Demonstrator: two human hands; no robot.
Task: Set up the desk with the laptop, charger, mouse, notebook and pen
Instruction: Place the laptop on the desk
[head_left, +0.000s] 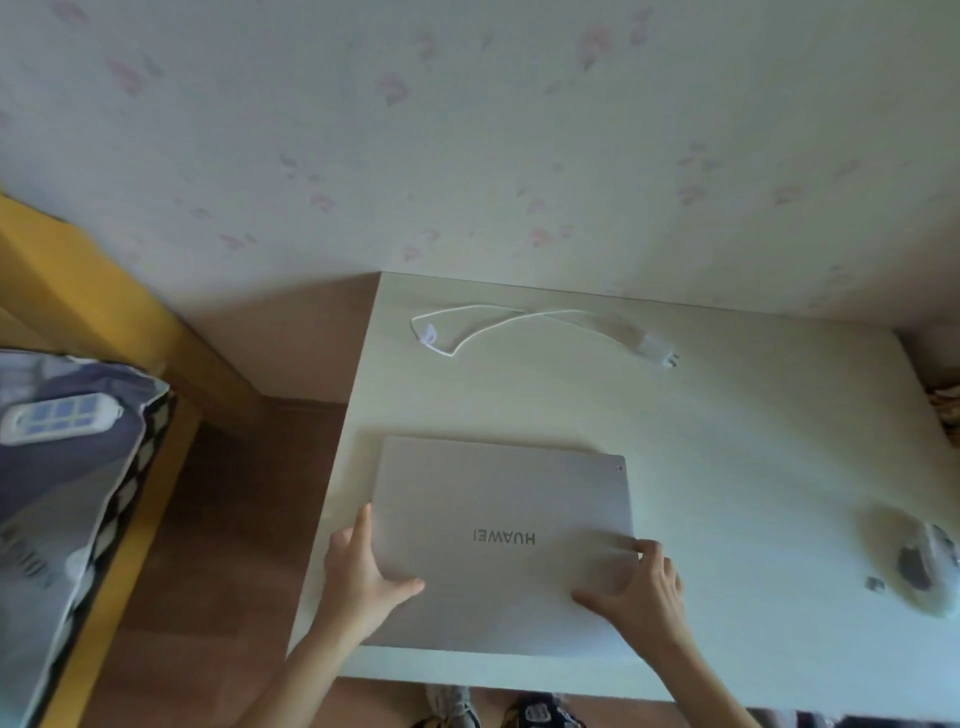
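Observation:
A closed silver laptop (501, 519) lies flat on the white desk (753, 441), near its front left corner. My left hand (358, 577) grips the laptop's left edge, thumb on the lid. My right hand (641, 584) holds the right front corner, fingers spread on the lid. A white charger (652, 345) with its looped cable (467, 327) lies at the back of the desk by the wall. A blurred white-grey mouse (922, 564) sits at the desk's right side. No notebook or pen is visible.
A small grey object (875, 583) lies just left of the mouse. A yellow-framed bed with patterned bedding (67, 467) stands to the left across a strip of brown floor (218, 571). Floral wallpaper backs the desk. Shoes (498, 709) show under the front edge.

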